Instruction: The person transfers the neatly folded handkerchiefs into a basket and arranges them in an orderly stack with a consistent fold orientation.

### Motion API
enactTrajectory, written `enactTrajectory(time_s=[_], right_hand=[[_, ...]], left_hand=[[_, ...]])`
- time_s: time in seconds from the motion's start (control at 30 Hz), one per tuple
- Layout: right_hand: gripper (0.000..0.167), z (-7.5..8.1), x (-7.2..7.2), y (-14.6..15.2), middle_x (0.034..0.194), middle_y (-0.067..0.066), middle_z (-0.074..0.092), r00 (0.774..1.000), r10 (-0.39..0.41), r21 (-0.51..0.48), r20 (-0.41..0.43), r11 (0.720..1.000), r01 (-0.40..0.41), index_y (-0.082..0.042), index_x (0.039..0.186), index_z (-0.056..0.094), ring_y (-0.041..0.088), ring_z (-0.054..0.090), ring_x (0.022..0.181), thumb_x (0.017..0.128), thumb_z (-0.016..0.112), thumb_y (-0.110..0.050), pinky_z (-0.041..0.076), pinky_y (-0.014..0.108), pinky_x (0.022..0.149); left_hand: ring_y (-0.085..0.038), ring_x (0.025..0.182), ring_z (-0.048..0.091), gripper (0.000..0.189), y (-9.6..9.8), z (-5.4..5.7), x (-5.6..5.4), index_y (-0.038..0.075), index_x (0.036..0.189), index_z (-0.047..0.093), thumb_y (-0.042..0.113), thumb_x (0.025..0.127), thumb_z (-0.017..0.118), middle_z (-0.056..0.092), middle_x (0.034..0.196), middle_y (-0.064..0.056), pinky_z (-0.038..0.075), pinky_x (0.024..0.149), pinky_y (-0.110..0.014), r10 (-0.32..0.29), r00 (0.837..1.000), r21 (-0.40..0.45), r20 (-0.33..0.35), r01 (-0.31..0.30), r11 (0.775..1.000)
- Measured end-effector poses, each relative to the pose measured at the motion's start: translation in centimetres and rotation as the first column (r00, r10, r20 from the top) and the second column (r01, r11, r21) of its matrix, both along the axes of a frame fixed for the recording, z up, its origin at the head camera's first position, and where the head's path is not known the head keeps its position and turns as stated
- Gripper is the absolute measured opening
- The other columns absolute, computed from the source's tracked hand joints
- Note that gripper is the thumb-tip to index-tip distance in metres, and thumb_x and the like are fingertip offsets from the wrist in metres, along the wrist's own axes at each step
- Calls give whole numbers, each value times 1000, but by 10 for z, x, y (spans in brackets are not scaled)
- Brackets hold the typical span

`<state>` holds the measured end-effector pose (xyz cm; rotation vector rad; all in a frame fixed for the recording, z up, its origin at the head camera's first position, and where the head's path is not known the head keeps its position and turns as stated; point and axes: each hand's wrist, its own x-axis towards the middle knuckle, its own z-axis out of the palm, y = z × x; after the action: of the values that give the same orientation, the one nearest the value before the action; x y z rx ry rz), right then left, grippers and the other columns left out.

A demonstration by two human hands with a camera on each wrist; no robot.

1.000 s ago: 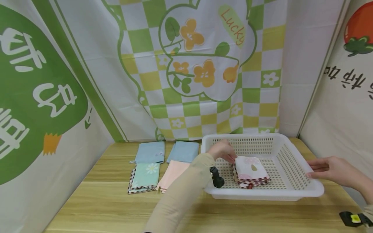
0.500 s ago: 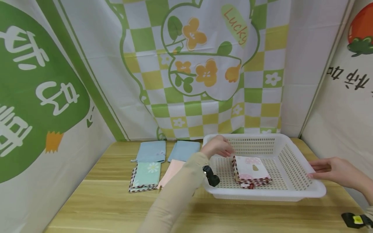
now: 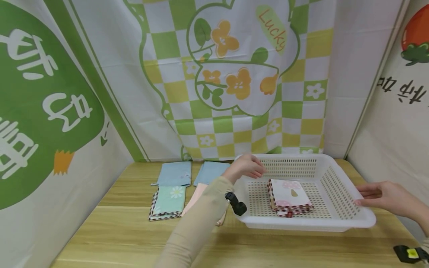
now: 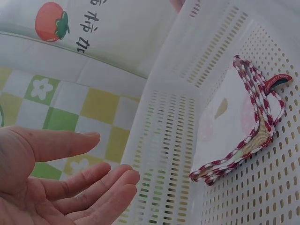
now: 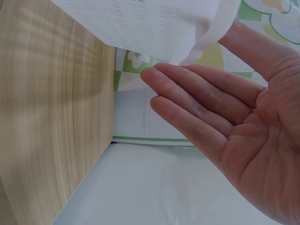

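In the head view a white plastic basket (image 3: 310,222) holds a stack of folded cloths (image 3: 289,193), with a white, pink-printed one on top. Their edges are red-and-white braided, and a small red tag (image 4: 278,82) shows in the left wrist view. Over the basket's left side hovers my left hand (image 3: 246,166), fingers loosely extended around nothing, apart from the stack. My right hand (image 3: 385,195) is at the basket's right rim. In the right wrist view its thumb touches the rim while its fingers (image 5: 197,91) stay straight outside.
Left of the basket lie two folded blue cloths (image 3: 174,174), a mint cloth with a daisy (image 3: 170,201) and a pink cloth (image 3: 194,197) partly covered by my left sleeve. The wooden table (image 3: 117,234) meets printed curtains at the back and sides.
My left hand has drawn away from the corner of the cloth stack, up and to the left. The stack stays in the basket, and my right hand keeps its place at the rim.
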<state>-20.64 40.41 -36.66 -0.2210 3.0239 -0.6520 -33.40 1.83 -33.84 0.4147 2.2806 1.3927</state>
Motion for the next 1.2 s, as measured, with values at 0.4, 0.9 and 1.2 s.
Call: enactTrajectory(time_s=[0.4,0.9,1.2], right_hand=[[64,-1,0,1,98,18,71,1000,-6,3,7,1000,6,13,117,59,25,69,83,82,72,-40,55,28,62],[62,-1,0,2,97,17,71,1000,-1,20,-15,1000,1,11,116,60,16,68,78,82,72,-39,55,27,61],[62,-1,0,2,97,18,71,1000,-1,11,0,1000,1,12,116,60,24,68,82,83,72,-39,55,28,61]], left_hand=[[-28,88,69,23,-16,2,5,-2,103,64,10,84,70,69,99,-14,56,83,-40,17,999,52,-46,-14,999],[-28,90,68,24,-29,9,11,-1,107,63,11,87,68,69,99,-15,56,83,-37,-1,998,54,-57,4,999],[-21,87,68,26,-38,9,12,1,108,62,16,87,69,68,98,-10,57,77,-31,13,998,71,-56,-9,997]])
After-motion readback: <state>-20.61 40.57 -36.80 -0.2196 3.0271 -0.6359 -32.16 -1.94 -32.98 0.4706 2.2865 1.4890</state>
